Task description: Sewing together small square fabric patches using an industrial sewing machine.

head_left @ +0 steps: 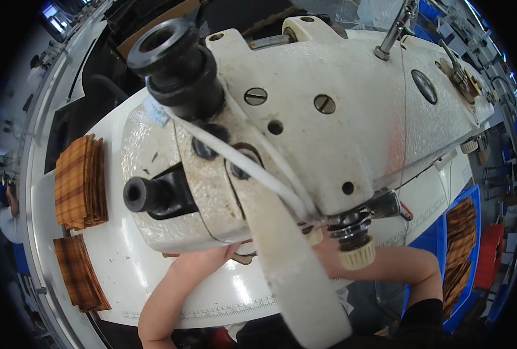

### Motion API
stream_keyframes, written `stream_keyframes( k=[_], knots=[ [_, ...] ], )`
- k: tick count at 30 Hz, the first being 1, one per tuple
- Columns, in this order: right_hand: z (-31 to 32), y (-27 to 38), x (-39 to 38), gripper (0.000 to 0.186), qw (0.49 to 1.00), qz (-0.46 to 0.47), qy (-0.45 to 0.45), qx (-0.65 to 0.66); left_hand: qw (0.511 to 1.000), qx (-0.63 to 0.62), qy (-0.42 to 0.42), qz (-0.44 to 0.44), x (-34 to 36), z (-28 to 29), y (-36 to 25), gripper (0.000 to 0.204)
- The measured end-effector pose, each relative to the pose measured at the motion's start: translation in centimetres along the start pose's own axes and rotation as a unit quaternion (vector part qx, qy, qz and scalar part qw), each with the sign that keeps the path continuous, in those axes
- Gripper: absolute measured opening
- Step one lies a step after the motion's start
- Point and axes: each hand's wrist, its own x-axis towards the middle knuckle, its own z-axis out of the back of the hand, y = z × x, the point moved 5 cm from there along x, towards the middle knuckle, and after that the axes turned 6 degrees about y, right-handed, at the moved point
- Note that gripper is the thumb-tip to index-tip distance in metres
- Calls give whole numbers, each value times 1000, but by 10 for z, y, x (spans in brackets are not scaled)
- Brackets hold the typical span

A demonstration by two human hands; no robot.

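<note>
A cream-white sewing machine [305, 134] fills the middle of the head view and covers most of the work under it. From the lower left, my left hand [215, 256] reaches under the machine's left end, its fingers hidden behind the casing. My right hand [326, 247] comes in from the right, mostly covered by the machine and a pale flat lever [293, 273]. A sliver of orange-brown cloth [170, 255] shows beside my left hand. Whether either hand grips that cloth is out of sight.
Two stacks of orange-brown plaid cloth pieces, the farther stack [75, 186] and the nearer stack [78, 273], lie on the left of the white table [217, 302]. At right, a blue bin [441, 232] holds more plaid cloth, near a red container [489, 256]. People sit at far left.
</note>
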Motion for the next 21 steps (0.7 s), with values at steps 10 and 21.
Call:
stream_keyframes(
  k=[10,21],
  knots=[
    [-5,-2,-7,31,997,60,8,-41,995,-75,65,-16,-9,1,-16,38],
    [-6,-26,1,29,997,-12,42,58,985,-173,-17,-7,6,19,-1,24]
  ],
)
